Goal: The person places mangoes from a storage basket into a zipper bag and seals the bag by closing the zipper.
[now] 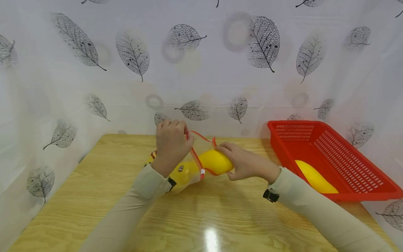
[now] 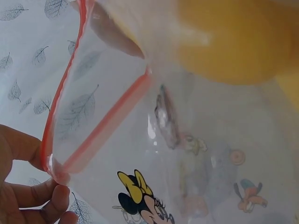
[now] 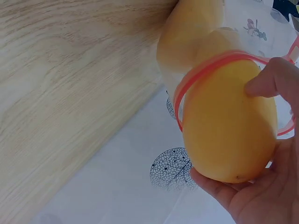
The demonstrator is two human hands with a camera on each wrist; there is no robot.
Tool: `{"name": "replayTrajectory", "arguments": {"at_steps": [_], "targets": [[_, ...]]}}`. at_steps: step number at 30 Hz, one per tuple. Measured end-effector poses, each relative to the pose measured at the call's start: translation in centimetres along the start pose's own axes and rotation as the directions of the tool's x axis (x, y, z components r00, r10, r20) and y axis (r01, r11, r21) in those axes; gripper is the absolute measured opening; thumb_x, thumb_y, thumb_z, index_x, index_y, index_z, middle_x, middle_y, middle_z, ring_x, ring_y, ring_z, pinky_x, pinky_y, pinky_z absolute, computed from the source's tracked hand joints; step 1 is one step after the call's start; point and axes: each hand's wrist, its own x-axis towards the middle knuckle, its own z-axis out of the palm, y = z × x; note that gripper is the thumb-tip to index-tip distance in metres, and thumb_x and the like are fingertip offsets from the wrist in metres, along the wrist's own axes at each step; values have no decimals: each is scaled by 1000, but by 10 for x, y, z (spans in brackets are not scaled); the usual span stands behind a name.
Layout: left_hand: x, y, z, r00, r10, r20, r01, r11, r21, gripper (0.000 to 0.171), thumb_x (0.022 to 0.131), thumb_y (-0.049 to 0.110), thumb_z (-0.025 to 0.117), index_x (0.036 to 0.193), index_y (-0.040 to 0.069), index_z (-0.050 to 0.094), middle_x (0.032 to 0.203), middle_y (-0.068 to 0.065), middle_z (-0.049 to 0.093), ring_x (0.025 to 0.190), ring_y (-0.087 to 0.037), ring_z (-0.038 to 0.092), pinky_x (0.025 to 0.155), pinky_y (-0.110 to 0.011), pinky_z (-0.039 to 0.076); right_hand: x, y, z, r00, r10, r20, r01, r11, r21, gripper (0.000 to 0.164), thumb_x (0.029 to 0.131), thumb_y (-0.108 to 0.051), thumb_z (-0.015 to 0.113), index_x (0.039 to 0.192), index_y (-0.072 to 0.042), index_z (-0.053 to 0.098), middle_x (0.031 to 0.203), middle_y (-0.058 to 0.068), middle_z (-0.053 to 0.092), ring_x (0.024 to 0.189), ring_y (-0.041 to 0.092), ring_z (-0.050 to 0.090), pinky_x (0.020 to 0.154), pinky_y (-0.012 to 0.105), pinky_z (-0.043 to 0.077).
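A clear zip bag with a red-edged mouth and cartoon prints is held above the table. My left hand pinches one corner of that mouth between thumb and fingers, as the left wrist view shows. A yellow mango sits part way through the opening. Thumb and fingers of my right hand grip its outer end; the thumb lies across its side in the right wrist view. Inside the bag, at least one more mango shows through the plastic.
To the right stands a red plastic basket with perforated walls, and another yellow mango lies in it. The wooden table meets a leaf-printed sheet at the back and sides.
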Motion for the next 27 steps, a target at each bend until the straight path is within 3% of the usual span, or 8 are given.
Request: {"name": "replayTrajectory", "arguments": {"at_steps": [5,16,22,27], "targets": [[0,1,-1,1000,0,3,0,1000,-1,19,81,16,60,64,9,53,67,-6,58,73,-28,53,86,-44,44,4,-2,4,994,-30,-104,29,1000,-7,75,72,-27,73,135,-1,41,127,17,47,103,25,55,89,37,52],[0,4,-3,1000,-1,5,1,1000,1,19,80,15,60,64,9,53,67,-6,58,75,-29,54,89,-46,44,16,-12,14,944,-58,-324,46,998,-43,68,66,-40,81,113,-3,49,101,10,56,80,17,54,73,28,54],[0,5,-3,1000,2,11,-2,1000,2,18,81,16,60,65,9,53,68,-6,59,77,-29,55,90,-45,44,19,-12,19,916,-136,-377,133,991,-36,48,69,-25,81,102,-3,55,96,8,55,77,15,51,68,24,50],[0,4,-4,1000,1,10,-1,1000,-2,18,81,15,60,65,9,54,69,-7,60,77,-29,55,90,-45,44,19,-7,21,920,-115,-375,120,993,-11,38,73,-15,79,101,-3,56,98,8,56,79,18,57,69,25,52]]}}
